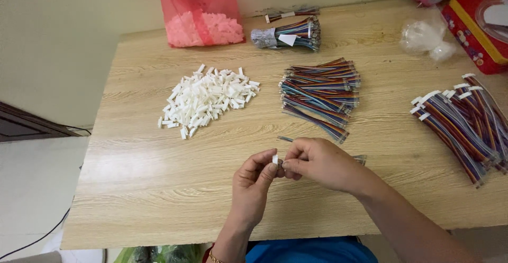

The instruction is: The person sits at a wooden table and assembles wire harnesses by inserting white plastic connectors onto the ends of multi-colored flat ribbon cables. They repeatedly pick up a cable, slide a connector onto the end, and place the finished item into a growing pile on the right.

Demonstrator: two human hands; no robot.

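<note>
1. Near the front edge of the wooden table [159, 189], the left hand [253, 184] pinches a small white plastic connector [275, 159] between thumb and fingertips.
2. The right hand [317, 162] is closed around the end of a multicoloured ribbon wire [361, 160], its tip touching the connector.
3. The connector looks light, rigid and easily dropped; gripping its flat sides seems best.
4. The wire looks limp, so holding it close to the tip should keep it steady.
5. A pile of white connectors [209, 98] and loose wire bundles [320, 91] lie farther back.
</note>
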